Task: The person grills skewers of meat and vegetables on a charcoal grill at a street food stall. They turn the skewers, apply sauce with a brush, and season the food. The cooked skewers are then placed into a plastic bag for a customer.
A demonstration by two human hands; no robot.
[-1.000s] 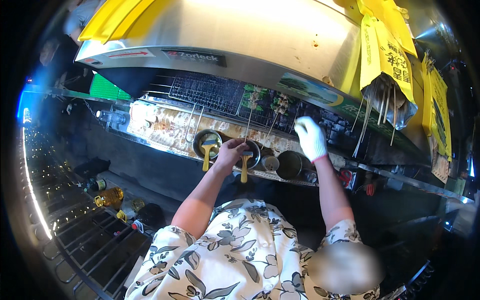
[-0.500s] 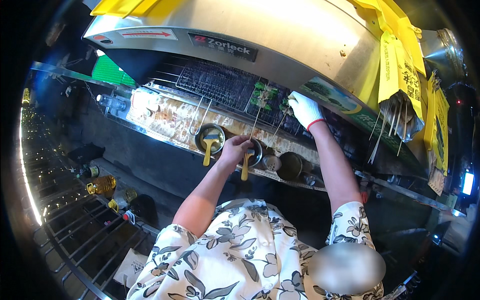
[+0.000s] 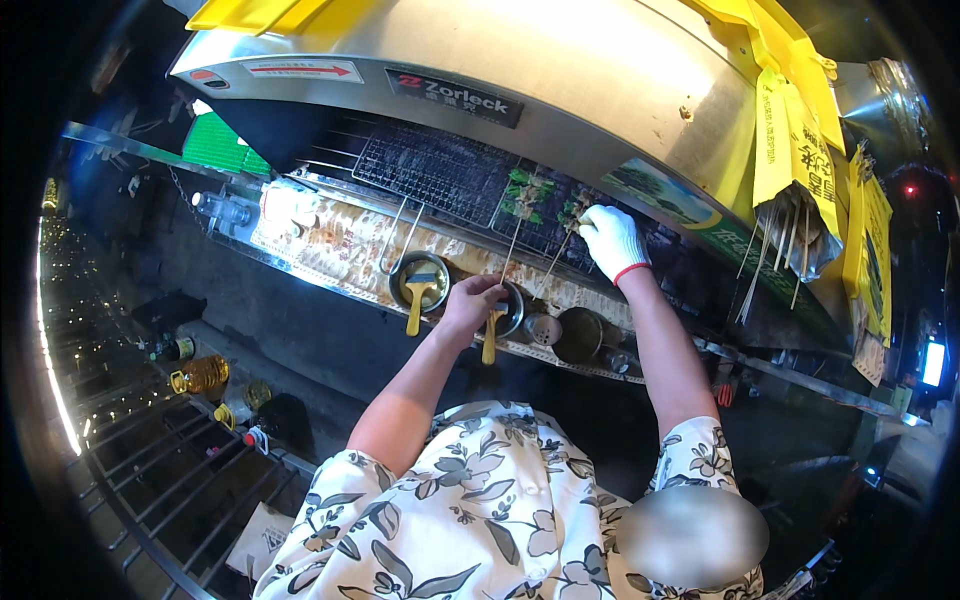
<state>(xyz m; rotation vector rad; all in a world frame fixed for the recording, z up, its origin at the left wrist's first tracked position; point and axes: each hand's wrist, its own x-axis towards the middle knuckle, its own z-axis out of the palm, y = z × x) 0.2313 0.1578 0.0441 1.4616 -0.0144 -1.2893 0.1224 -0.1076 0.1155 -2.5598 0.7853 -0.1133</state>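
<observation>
My bare left hand (image 3: 474, 303) is closed on the stick end of a skewer (image 3: 511, 252), which runs up to the grill (image 3: 425, 185). Green leaves and pale pieces (image 3: 524, 195) are threaded on its far end, lying over the grate. My right hand (image 3: 613, 242), in a white knit glove with a red cuff, is closed beside a second skewer's browned food (image 3: 573, 210). Its fingertips come up to that food; anything between them is hidden. This second skewer's bare stick (image 3: 553, 268) slants toward me over the grill's front ledge.
On the stained ledge (image 3: 345, 237) stand a metal bowl (image 3: 437, 262) with a yellow-handled brush (image 3: 415, 312), another brush (image 3: 490, 335) in a second bowl, a shaker (image 3: 542, 328) and a dark pot (image 3: 580, 338). A metal hood (image 3: 560, 75) overhangs the grill. Yellow bags (image 3: 795, 150) of skewers hang right.
My gloved right hand has drawn back slightly toward me, uncovering more of the second skewer's food. My left hand keeps its hold on the skewer, almost unmoved.
</observation>
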